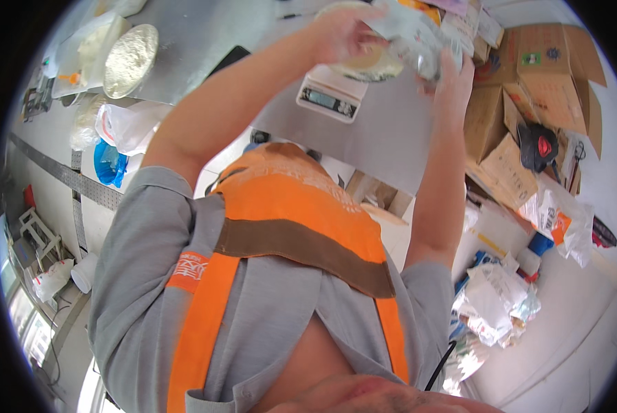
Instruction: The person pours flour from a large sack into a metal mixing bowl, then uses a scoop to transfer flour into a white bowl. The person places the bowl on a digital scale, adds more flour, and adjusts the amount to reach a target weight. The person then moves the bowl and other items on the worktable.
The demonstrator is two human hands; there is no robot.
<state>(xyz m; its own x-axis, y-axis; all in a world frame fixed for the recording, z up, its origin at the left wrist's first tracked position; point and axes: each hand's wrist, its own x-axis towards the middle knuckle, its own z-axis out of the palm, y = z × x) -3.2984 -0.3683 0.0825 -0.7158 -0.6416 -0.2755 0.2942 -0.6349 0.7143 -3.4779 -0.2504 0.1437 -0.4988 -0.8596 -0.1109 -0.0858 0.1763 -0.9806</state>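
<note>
A silvery-white plastic bag (416,38) is held up and tilted between my two hands. My left hand (344,35) grips its left end, slightly blurred. My right hand (452,77) holds the lower right side, fingers wrapped around it. Partly beneath the bag and my left hand is a wide bowl (375,71) with pale contents, mostly hidden. It appears to rest on a white digital kitchen scale (331,95) with a lit display. The scale stands on a stainless steel table (386,124).
At the far left stand a metal bowl of flour (131,61) and a plastic tub (112,28) with white powder and an orange scoop (71,78). A dark flat device (231,57) lies behind my left forearm. Open cardboard boxes (546,77) crowd the right side.
</note>
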